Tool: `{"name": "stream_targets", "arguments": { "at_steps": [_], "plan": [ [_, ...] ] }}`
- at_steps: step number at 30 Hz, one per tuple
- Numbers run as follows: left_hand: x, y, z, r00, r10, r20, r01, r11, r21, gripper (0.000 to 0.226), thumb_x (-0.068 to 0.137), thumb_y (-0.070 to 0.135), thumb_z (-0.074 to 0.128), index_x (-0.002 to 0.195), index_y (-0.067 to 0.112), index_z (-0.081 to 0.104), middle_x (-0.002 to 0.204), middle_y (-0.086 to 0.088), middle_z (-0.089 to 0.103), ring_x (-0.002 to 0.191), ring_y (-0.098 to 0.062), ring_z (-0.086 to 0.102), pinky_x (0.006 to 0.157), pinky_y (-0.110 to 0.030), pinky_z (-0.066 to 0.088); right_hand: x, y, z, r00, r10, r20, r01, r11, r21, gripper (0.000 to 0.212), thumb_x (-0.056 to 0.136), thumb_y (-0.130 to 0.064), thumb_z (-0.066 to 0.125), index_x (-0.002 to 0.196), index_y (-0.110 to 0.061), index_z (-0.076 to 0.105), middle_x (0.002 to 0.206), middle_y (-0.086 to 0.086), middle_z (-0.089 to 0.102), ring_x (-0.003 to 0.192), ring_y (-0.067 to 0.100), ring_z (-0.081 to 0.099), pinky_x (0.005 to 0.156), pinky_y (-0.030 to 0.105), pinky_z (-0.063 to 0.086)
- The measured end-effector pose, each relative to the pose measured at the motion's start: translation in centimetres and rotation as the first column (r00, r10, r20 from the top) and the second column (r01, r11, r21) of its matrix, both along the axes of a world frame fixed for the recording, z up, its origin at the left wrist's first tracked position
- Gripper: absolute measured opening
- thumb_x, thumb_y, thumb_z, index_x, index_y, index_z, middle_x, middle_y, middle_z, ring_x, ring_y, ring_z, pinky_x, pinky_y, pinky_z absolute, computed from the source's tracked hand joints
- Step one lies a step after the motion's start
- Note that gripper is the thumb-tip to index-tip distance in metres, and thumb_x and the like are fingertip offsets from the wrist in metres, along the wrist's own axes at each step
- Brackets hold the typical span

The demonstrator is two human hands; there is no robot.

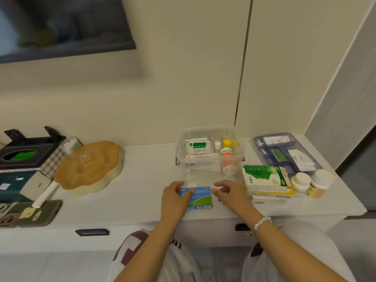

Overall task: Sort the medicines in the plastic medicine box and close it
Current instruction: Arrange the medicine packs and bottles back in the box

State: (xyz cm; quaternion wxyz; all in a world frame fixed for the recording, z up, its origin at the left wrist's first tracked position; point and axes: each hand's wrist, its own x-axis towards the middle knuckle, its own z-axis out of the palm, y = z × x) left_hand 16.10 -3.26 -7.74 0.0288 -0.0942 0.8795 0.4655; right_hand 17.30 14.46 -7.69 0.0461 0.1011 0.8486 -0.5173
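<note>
the clear plastic medicine box (209, 159) stood open on the white counter (142, 169), well back from the edge. inside it a green-and-white sachet (198, 148) stood at the left, with a small white bottle (217, 146), a yellow-capped bottle (227, 143) and an orange bottle (226, 157) to its right. the box's lid tray (284, 153) lay apart at the right, holding a few small packets.

in front of the box a blue and green medicine carton (200, 198) lay flat on the counter. the left hand (175, 198) rested on the carton's left end, thumb and fingers curled over its top edge in a light grip. the right hand (230, 194) hovered just beside the carton's right end, fingers loosely bent; whether they touched it could not be told. a bead bracelet (261, 222) circled that wrist.

right of the hands sat a green and white box (266, 178) stacked on a yellow one, then two white-capped jars (311, 184). at the left stood a tan flower-shaped snack tray (89, 165) and a tissue box (30, 157).
</note>
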Motion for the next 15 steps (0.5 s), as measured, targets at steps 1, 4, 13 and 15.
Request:
{"name": "stream_targets", "arguments": {
  "at_steps": [1,4,13,15],
  "plan": [
    [0.4,0.5,0.5,1.0,-0.017,-0.013,0.017,0.999,0.031,0.041,0.082,0.033,0.066,0.119,0.017,0.056,0.117,-0.006,0.06,0.096,-0.01,0.054,0.083,-0.023,0.046,0.5,0.4,0.7,1.0,-0.002,-0.031,0.002,1.0,-0.005,0.027,0.081,-0.031,0.066,0.104,-0.017,0.063,0.081,0.006,0.066,0.073,0.016,0.063,0.073,0.032,0.053],
    [1.6,2.5,2.1,0.997,-0.062,-0.036,0.067,0.989,0.129,0.03,0.083,0.031,0.066,0.109,0.018,0.062,0.108,-0.004,0.065,0.092,-0.01,0.058,0.076,-0.017,0.046,2.1,1.5,2.4,0.992,-0.034,-0.118,0.032,0.999,-0.017,0.022,0.082,-0.029,0.065,0.102,-0.021,0.064,0.076,0.003,0.065,0.066,0.01,0.061,0.066,0.023,0.05],
    [3.5,9.6,5.2,0.986,-0.165,-0.013,0.163,0.949,0.271,0.022,0.084,0.029,0.064,0.101,0.016,0.064,0.1,-0.004,0.067,0.095,-0.018,0.063,0.083,-0.03,0.05,5.8,7.3,4.7,0.942,-0.199,-0.27,0.211,0.977,0.018,0.019,0.081,-0.018,0.066,0.1,-0.016,0.068,0.072,-0.003,0.062,0.066,0.007,0.058,0.063,0.007,0.047],
    [3.4,10.6,5.3,0.984,-0.178,-0.014,0.175,0.943,0.283,0.018,0.084,0.026,0.064,0.098,0.016,0.065,0.1,-0.004,0.067,0.097,-0.02,0.063,0.085,-0.03,0.049,6.0,8.8,4.6,0.932,-0.24,-0.273,0.26,0.965,0.042,0.022,0.082,-0.018,0.065,0.103,-0.013,0.067,0.075,-0.005,0.062,0.067,0.002,0.055,0.06,0.001,0.041]
  ]
}}
